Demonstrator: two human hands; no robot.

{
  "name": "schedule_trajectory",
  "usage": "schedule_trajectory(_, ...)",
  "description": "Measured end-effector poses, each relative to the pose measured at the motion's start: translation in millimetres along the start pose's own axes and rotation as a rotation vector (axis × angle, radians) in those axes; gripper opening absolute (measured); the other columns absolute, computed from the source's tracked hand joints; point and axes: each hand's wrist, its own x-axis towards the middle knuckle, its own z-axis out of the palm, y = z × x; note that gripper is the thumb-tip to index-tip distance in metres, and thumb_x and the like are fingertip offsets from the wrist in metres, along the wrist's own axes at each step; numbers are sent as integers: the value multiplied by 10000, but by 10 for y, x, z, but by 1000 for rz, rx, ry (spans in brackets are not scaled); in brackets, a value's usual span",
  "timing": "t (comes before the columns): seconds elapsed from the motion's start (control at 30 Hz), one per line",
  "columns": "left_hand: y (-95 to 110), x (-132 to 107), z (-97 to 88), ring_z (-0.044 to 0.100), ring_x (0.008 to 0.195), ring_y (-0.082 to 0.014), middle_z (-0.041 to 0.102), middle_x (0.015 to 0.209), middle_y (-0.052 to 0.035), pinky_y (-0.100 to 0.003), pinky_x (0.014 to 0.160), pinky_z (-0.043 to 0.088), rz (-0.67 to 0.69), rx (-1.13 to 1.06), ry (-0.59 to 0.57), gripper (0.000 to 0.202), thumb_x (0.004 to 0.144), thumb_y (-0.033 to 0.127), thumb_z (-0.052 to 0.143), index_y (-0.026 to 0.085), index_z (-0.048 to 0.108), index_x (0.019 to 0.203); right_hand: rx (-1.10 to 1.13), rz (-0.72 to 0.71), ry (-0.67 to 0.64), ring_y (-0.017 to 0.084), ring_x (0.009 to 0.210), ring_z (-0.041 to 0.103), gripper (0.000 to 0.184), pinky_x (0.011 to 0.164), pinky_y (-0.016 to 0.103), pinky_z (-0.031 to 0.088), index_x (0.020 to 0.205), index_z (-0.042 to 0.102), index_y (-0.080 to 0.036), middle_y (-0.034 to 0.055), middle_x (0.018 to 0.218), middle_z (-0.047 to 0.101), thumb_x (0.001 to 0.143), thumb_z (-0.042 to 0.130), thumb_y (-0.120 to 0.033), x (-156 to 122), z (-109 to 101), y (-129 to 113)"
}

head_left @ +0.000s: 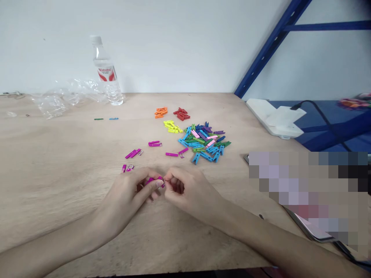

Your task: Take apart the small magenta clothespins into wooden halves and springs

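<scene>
My left hand [135,189] is closed in a pinch around magenta mini clothespin parts [150,180], at the front middle of the table. A bit of metal shows beside its thumb tip. Meeting it there, my right hand [185,189] has thumb and forefinger pressed together at the right end of those parts; whatever lies between these fingertips is hidden. More magenta pieces lie just beyond: a group with a metal spring [134,153], a pair [155,144], a single stick [172,154] and pieces close to my left hand [127,168].
Behind my hands lies a mixed heap of clothespins [203,141], with yellow [172,126], orange [161,112] and red [182,114] piles nearby. A water bottle [107,73] and clear plastic wrap [58,102] stand back left. On the right are a white power strip [275,117] and a pixelated device [313,233].
</scene>
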Motion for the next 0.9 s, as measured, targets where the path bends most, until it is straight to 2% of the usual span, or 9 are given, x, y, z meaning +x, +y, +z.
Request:
schedule_trajectory(0.17,-8,-10,15,605,637,-135,646,688,11,-225,578,445,11,13,3,206,901,361,497,199,616,852,-98,-72,10,91,572,430,144,548,249,297,674,483,-169,-45,591,469,813,519,-164,-21,3,2)
schedule_trajectory(0.33,-33,-2,21,615,641,-140,657,674,4,-238,616,455,19,-7,28,211,901,365,502,187,589,829,-66,-145,-113,97,577,421,133,566,252,303,724,515,-166,-29,634,480,837,462,-117,-30,-47,-14)
schedule_trajectory(0.47,-27,21,-6,609,607,-131,663,642,10,-223,581,439,-12,22,38,226,887,380,523,187,574,782,-57,-140,-161,114,626,450,146,617,263,332,733,552,-167,-13,672,512,867,498,-187,-7,-85,-5)
schedule_trajectory(0.6,-13,44,-51,581,546,-111,640,594,27,-203,528,407,-18,45,-5,208,881,357,533,186,564,767,88,-75,-191,109,629,481,183,607,251,349,715,580,-169,-24,649,535,879,537,-238,51,-132,15)
schedule_trajectory(0.67,-9,61,-90,590,548,-109,634,592,30,-202,534,416,-22,-2,-65,187,880,332,535,184,559,768,241,10,-247,103,607,509,210,582,237,373,701,590,-169,-24,639,560,874,554,-283,78,-160,27)
schedule_trajectory(0.77,-6,101,-177,608,568,-109,634,626,27,-212,565,449,-19,-124,-128,152,874,309,549,180,549,794,469,160,-291,101,580,557,207,556,221,423,781,634,-175,-19,645,594,863,561,-350,98,-187,52)
schedule_trajectory(0.9,9,172,-309,602,550,-109,604,621,26,-220,551,481,0,-243,-64,160,863,324,572,169,554,828,539,220,-247,102,585,571,172,550,211,447,827,657,-179,-12,657,615,842,589,-336,101,-191,84)
